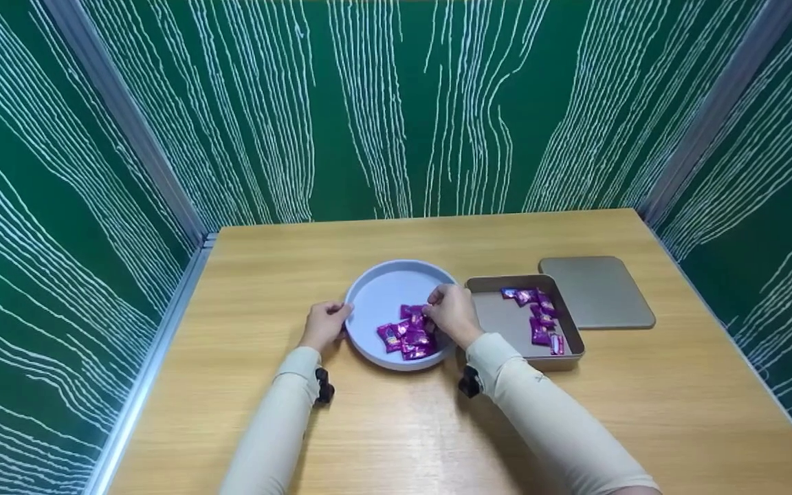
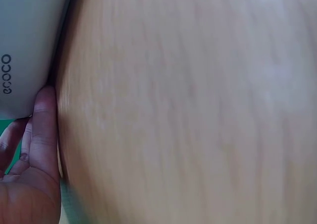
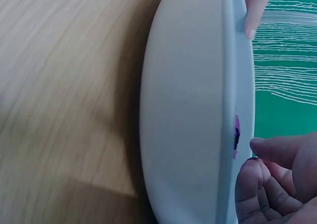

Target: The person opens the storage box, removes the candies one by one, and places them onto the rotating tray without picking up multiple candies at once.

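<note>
A round light-blue tray (image 1: 368, 289) with a raised rim holds a cluster of small purple-wrapped candies (image 1: 404, 338) toward its front right. My left hand (image 1: 324, 323) grips the tray's left rim, its thumb over the edge and its fingers along the outer wall. In the left wrist view, those fingers lie against the tray's side (image 2: 27, 40), which reads "ecoco". Over the tray's right side, my right hand (image 1: 452, 313) has curled fingers, with thumb and forefinger close together right at the candies. I cannot tell whether a candy is between those fingertips.
Close on the tray's right stands a square brown tin (image 1: 496, 320) with several purple-wrapped candies along its back and right sides. A flat brown lid (image 1: 599, 292) lies behind it to the right. Green panels with white lines surround the wooden table (image 1: 272, 268).
</note>
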Action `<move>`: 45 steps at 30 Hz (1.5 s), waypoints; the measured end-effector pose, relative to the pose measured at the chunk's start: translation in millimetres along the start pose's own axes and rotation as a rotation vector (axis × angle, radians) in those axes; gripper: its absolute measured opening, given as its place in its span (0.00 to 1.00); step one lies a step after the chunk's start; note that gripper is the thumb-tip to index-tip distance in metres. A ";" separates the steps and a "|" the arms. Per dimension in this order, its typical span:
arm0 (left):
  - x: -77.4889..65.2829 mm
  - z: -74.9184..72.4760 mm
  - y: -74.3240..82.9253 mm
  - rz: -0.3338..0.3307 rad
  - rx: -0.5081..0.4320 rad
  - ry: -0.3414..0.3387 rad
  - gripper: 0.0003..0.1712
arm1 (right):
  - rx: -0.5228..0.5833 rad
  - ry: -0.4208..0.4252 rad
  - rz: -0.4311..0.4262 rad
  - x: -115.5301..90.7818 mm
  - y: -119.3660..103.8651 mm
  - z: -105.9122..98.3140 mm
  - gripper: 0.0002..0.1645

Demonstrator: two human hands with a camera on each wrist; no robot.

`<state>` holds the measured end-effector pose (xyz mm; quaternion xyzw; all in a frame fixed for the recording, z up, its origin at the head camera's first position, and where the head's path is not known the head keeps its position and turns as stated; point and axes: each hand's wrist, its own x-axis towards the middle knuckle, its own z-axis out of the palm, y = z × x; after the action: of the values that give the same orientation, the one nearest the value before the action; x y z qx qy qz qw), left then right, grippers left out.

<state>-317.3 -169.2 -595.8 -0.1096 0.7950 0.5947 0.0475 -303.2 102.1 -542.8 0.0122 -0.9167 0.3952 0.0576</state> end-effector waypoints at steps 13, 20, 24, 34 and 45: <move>1.1 -1.5 5.5 -0.030 0.031 -0.007 0.18 | 0.035 -0.019 0.015 1.5 2.9 -34.8 0.07; -2.4 -3.3 11.1 -0.009 0.049 -0.002 0.15 | 0.098 0.017 0.012 0.6 11.6 -61.9 0.06; -3.6 -3.0 12.9 -0.002 0.039 -0.007 0.14 | 0.076 0.049 -0.010 -1.1 21.9 -78.8 0.07; -2.0 0.4 13.0 -0.004 0.045 -0.017 0.15 | 0.052 0.101 0.019 -16.1 62.9 -125.0 0.09; -3.8 0.4 15.1 0.001 0.099 -0.021 0.16 | 0.019 0.112 0.107 -33.8 98.3 -161.5 0.14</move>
<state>-317.1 -164.3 -581.1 -0.1004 0.8230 0.5557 0.0607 -260.8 286.1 -507.7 -0.0583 -0.9076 0.4065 0.0878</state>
